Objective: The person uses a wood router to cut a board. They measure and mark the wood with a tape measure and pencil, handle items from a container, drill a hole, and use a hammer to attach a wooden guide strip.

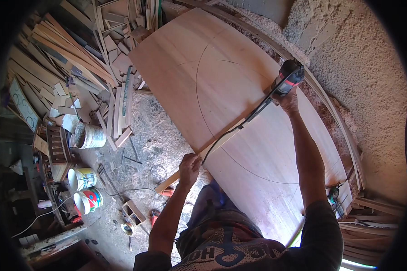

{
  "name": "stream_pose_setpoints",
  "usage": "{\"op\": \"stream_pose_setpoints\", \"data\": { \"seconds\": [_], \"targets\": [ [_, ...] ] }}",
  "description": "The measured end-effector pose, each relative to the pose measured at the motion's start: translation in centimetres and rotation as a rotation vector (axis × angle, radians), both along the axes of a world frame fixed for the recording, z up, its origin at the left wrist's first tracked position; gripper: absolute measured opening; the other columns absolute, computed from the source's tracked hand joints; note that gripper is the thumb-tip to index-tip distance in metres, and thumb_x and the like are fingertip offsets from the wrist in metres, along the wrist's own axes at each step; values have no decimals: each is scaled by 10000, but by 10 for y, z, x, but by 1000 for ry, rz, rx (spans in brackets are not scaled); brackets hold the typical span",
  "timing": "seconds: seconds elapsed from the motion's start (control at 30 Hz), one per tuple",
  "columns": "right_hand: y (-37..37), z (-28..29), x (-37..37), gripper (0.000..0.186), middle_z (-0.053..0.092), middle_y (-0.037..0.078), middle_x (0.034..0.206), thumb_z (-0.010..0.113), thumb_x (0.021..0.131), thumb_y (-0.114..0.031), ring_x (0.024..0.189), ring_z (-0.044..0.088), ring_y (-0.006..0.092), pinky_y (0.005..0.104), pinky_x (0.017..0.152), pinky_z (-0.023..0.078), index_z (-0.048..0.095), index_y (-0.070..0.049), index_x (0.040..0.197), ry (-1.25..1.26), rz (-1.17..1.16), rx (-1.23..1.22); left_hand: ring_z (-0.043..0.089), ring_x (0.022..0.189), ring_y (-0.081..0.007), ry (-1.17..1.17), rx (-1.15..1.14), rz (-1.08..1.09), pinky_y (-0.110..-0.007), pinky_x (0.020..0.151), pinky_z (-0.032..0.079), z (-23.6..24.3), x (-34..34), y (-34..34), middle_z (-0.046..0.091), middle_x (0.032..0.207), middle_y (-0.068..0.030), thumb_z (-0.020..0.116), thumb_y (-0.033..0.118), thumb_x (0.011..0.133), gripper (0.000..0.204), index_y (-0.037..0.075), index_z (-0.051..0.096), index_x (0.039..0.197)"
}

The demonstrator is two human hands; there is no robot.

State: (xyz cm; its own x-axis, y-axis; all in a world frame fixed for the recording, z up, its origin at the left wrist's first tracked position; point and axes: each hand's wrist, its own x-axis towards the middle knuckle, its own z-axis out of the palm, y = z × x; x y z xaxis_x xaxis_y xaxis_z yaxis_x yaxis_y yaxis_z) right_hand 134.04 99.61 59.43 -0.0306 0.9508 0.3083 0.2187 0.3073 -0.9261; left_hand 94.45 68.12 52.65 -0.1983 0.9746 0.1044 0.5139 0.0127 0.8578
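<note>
A large pale wooden panel (pixel 167 58) lies in front of me, with a long curved line and shorter marks drawn on its face. Across it runs a straight wooden strip (pixel 224 139), its near end sticking out past the panel's edge. My left hand (pixel 190 168) is closed around the strip at that edge. Toward the far right edge, my right hand (pixel 288 101) grips a black power tool with a red band (pixel 288 77). The tool's black cable (pixel 257 109) trails along the strip to beside my left fingers. The tool's working end is hidden.
Stacked planks and offcuts (pixel 72 49) fill the upper left. Several buckets, including a white one (pixel 94 137), stand on the dusty floor (pixel 153 135). Long bent strips (pixel 332 108) and a rough wall (pixel 348 54) border the panel's right. A greenish tool (pixel 333 193) sits at its lower right corner.
</note>
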Motion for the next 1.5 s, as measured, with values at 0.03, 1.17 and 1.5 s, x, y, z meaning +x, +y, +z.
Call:
{"op": "stream_pose_setpoints", "data": {
  "seconds": [0.03,1.17,1.5],
  "targets": [
    [2,1,-5,940,605,45,1197,912,612,-49,1073,618,175,341,923,541,378,-123,1382,26,24,-14,692,889,-276,17,15,10,-359,762,578,-3,-2,-2,682,961,-155,693,-19,832,233,6,717,1062],
    [-5,-1,6,916,633,93,1154,922,593,-292,1054,640,240,357,949,508,374,-106,1304,-142,-156,-84,641,853,-264,160,-26,-135,-373,765,529,43,6,14,625,968,-141,737,12,827,158,0,665,968],
    [-10,5,14,878,618,64,1204,915,596,-295,1082,623,213,351,962,503,419,-115,1297,-184,-139,-86,581,1019,-322,409,84,-113,-419,865,491,54,13,15,634,1014,-132,739,44,836,208,24,706,1041]
  ]
}}
